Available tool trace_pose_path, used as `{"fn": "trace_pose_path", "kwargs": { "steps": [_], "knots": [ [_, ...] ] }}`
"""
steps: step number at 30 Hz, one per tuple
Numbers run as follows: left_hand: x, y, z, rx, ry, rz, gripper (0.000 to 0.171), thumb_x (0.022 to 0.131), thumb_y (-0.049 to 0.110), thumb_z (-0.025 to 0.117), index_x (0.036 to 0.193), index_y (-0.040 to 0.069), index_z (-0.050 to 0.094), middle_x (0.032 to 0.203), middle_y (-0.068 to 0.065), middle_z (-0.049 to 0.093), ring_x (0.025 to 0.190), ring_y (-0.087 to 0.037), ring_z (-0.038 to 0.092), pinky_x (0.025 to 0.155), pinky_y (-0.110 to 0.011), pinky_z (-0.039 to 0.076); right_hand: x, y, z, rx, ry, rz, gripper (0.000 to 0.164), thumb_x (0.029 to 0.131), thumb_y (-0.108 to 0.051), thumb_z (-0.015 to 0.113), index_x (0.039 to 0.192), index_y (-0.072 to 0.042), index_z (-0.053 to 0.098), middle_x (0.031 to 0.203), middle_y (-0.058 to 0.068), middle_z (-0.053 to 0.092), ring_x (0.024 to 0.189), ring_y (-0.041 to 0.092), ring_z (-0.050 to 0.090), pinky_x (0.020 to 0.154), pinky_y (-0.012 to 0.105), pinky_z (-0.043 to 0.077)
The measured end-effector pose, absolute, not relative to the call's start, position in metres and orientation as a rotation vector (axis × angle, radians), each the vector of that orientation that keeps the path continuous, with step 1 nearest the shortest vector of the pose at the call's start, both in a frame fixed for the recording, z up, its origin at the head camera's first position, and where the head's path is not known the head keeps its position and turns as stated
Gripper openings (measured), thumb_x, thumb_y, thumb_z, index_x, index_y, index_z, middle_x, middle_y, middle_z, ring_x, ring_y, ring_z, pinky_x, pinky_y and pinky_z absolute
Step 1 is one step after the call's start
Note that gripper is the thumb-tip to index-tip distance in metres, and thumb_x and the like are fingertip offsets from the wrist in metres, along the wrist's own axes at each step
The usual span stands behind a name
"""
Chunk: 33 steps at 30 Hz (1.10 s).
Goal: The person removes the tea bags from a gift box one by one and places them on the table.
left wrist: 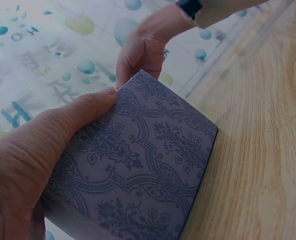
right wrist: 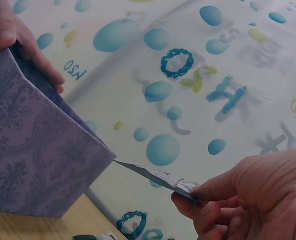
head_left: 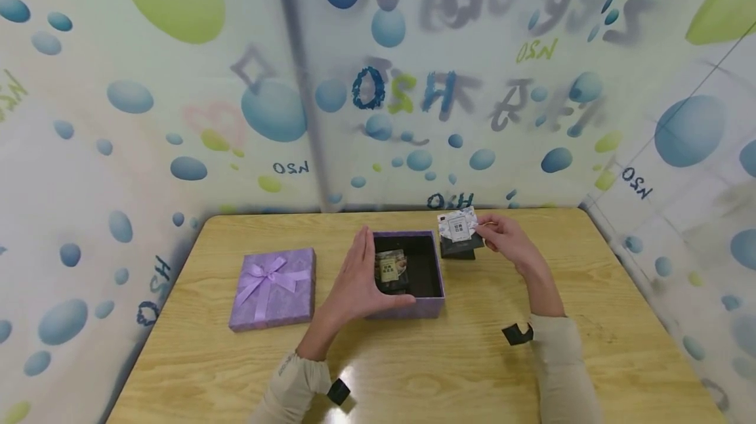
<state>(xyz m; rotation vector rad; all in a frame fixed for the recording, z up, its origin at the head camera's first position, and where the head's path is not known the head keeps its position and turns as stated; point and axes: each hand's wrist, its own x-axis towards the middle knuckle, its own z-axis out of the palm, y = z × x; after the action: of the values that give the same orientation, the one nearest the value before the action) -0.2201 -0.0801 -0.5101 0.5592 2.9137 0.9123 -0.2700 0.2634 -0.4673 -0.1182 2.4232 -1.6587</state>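
Pinches square black-and-white packet (head_left: 457,227) in right hand (head_left: 510,241), just right of open purple patterned box (head_left: 428,308), touching box's left with wide-spread left hand (head_left: 354,283).

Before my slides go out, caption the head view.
Left hand holds an open box; right hand pinches a packet beside it.

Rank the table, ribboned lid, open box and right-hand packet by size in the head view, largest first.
1. Table
2. Ribboned lid and open box: too alike to rank; left hand partly covers the box
3. Packet in the right hand
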Motion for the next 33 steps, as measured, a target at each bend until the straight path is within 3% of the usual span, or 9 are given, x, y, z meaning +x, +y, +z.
{"fn": "trace_pose_path", "kwargs": {
  "steps": [7,14,25,33],
  "knots": [
    [-0.219,-0.079,-0.508,0.549,2.888,0.911,0.153,0.065,0.092,0.071,0.162,0.021,-0.025,0.170,0.005,-0.029,0.159,-0.016,-0.017,0.128,-0.051,0.012,-0.271,0.279,-0.470,-0.010,2.503,-1.610,0.036,0.112,-0.018,0.050,0.134,0.009,0.051,0.073,-0.001,0.048,0.064,0.013,0.043,0.059,0.029,0.036],
    [-0.219,-0.080,-0.508,0.548,2.888,0.927,0.153,0.065,0.092,0.071,0.162,0.022,-0.024,0.170,0.005,-0.028,0.160,-0.019,-0.014,0.128,-0.051,0.011,-0.275,0.294,-0.478,0.056,2.560,-1.573,0.037,0.111,-0.020,0.052,0.134,0.009,0.054,0.078,-0.001,0.054,0.069,0.015,0.049,0.061,0.026,0.041],
    [-0.220,-0.080,-0.508,0.549,2.902,0.910,0.153,0.065,0.092,0.071,0.162,0.021,-0.024,0.170,0.005,-0.027,0.160,-0.018,-0.014,0.128,-0.051,0.011,-0.279,0.312,-0.495,0.161,2.638,-1.492,0.040,0.111,-0.019,0.051,0.135,0.012,0.055,0.114,0.019,0.062,0.089,0.025,0.056,0.074,0.031,0.052],
    [-0.219,-0.080,-0.508,0.546,2.897,0.906,0.154,0.065,0.091,0.072,0.162,0.021,-0.024,0.170,0.005,-0.028,0.160,-0.017,-0.016,0.128,-0.050,0.010,-0.279,0.320,-0.508,0.204,2.614,-1.472,0.042,0.112,-0.018,0.049,0.137,0.015,0.053,0.116,0.021,0.061,0.091,0.023,0.054,0.076,0.032,0.050]
  ]
}}
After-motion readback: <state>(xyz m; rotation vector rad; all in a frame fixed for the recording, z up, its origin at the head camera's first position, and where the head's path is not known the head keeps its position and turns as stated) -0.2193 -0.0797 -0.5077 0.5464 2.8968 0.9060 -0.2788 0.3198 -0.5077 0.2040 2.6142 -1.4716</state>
